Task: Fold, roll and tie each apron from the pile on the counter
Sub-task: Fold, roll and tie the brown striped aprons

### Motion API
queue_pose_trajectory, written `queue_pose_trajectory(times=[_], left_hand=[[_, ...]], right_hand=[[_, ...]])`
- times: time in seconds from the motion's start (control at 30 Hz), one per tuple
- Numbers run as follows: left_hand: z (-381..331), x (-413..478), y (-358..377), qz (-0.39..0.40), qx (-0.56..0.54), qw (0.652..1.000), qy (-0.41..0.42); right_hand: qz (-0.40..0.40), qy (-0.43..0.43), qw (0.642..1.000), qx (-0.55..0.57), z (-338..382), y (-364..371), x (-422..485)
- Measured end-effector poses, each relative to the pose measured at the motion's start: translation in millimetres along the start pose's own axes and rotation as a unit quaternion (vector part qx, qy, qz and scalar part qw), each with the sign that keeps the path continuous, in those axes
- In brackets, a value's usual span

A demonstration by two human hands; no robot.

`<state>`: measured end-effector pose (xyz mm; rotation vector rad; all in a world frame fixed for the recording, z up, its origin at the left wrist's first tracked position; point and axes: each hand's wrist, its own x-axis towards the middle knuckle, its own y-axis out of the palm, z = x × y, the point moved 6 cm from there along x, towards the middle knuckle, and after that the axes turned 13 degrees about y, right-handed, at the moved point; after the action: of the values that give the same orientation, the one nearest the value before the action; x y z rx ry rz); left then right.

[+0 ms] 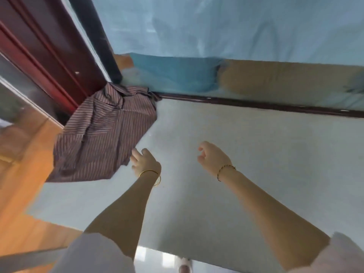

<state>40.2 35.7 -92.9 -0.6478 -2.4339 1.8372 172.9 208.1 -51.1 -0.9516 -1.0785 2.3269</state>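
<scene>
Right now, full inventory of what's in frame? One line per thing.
striped aprons: one pile, count inside unclear, brown with thin pale stripes, far-left corner of the counter, overhanging its left edge
counter: one, pale grey, fills the middle
dark trim strip: one, dark brown, along the counter's far edge
wooden frame: one, dark red, upper left
floor: orange-brown wood, left side
shoe: one, pale, bottom edge, blurred
bracelets: gold bangle on left wrist, dark cord on right wrist
hands: left open, fingertips at the pile's near edge; right empty, loosely curled above the counter
</scene>
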Motion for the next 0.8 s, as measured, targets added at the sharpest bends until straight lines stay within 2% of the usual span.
queue_pose_trajectory(times=[0.13,0.17,0.3,0.67,0.8], left_hand=[[43,40,-24,-0.034,0.041,0.998,0.013],[67,58,-32,-0.032,0.045,0.998,0.006],[88,95,-41,0.005,0.058,0.998,0.027],[105,187,-42,0.031,0.127,0.989,0.069],[98,214,-15,0.112,0.093,0.984,0.098]], right_hand=[[0.035,-0.005,0.999,-0.019,36,38,22],[0.05,-0.013,0.998,-0.026,62,55,34],[0.065,-0.025,0.997,-0.031,101,75,50],[0.05,-0.02,0.998,-0.042,144,79,106],[0.043,-0.011,0.999,-0.027,143,83,125]])
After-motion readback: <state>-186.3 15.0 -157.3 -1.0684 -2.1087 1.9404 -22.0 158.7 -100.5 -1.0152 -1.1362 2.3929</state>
